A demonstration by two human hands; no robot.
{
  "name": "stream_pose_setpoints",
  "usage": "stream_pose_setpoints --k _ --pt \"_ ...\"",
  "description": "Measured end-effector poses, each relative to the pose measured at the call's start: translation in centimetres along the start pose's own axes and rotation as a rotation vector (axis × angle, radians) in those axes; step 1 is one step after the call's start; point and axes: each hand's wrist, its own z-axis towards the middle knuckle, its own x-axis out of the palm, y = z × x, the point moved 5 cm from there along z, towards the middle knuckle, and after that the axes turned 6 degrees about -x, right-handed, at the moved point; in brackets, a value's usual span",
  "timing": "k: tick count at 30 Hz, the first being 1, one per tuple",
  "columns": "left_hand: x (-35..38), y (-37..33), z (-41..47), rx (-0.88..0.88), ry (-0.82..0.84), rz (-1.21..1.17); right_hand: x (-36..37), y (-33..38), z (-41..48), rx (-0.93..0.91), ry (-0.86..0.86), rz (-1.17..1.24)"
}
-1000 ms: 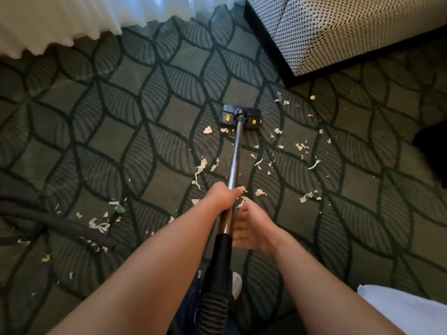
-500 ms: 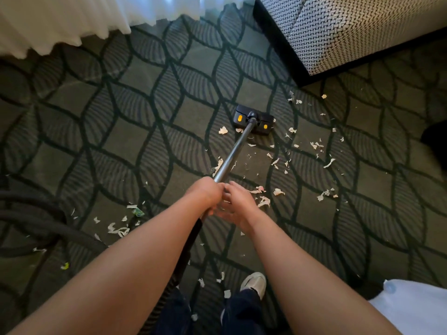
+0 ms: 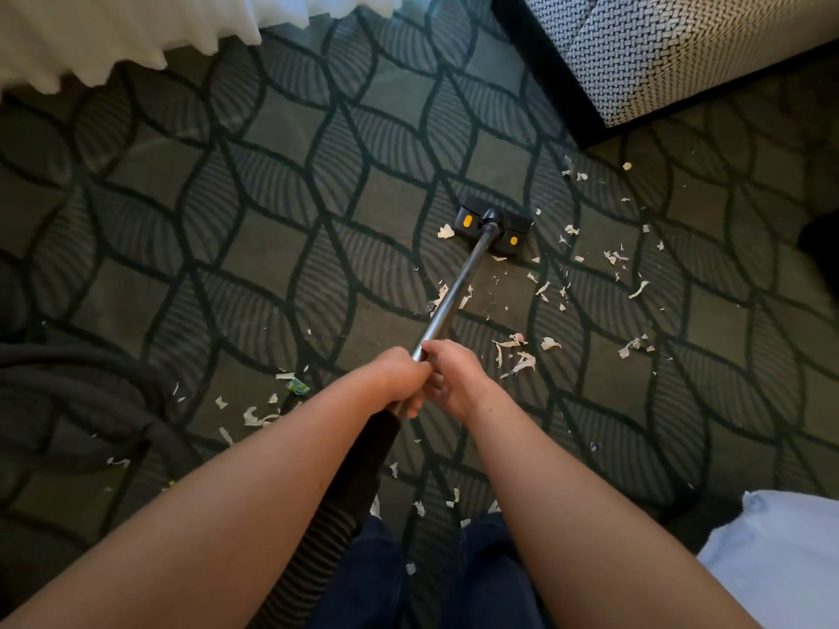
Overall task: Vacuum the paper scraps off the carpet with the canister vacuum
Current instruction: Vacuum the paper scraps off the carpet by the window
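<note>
Looking across from the left: the black hose (image 3: 68, 379) curls along the left edge of the frame, with some paper scraps (image 3: 254, 415) just beside it on the carpet (image 3: 181, 183). My left hand (image 3: 399, 374) and right hand (image 3: 454, 379) are both wrapped tight round the metal wand (image 3: 454, 297) at centre, touching each other. The floor head (image 3: 492, 224) sits flat above centre. Mid-sweep, I'd say. The next pass probably wants a swing right, into the thicker litter there.

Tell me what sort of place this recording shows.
Probably a hotel room or a similar carpeted indoor room: leaf-patterned carpet underfoot, a white curtain hanging to the floor, and woven-upholstered furniture on a dark base.
</note>
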Motion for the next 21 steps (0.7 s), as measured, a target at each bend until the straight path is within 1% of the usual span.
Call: stream_pose_setpoints --k 3,6,9,12,15,19,21 --pt "0.4 1.5 -0.1 -0.051 0.102 -0.154 0.5 -1.0 0.4 0.007 -0.014 -0.020" --pt "1.7 2.6 0.0 -0.110 0.210 -0.276 0.2 -2.1 1.2 0.056 -0.044 -0.019" --pt "3.2 3.5 0.5 -0.154 0.238 -0.332 -0.1 -2.9 2.2 0.112 -0.043 0.014" --pt "4.4 4.2 0.7 -0.179 0.236 -0.355 -0.6 -3.9 2.9 0.171 -0.047 0.023" --pt "4.9 4.7 0.9 -0.188 0.187 -0.380 -0.7 -4.3 3.6 0.193 -0.069 0.047" --pt "5.4 5.0 1.3 -0.168 0.083 -0.269 -0.9 -4.1 4.6 0.173 -0.078 0.074" --pt "5.5 5.1 1.5 -0.175 0.052 -0.254 -1.1 -4.3 5.0 0.185 -0.072 0.083"
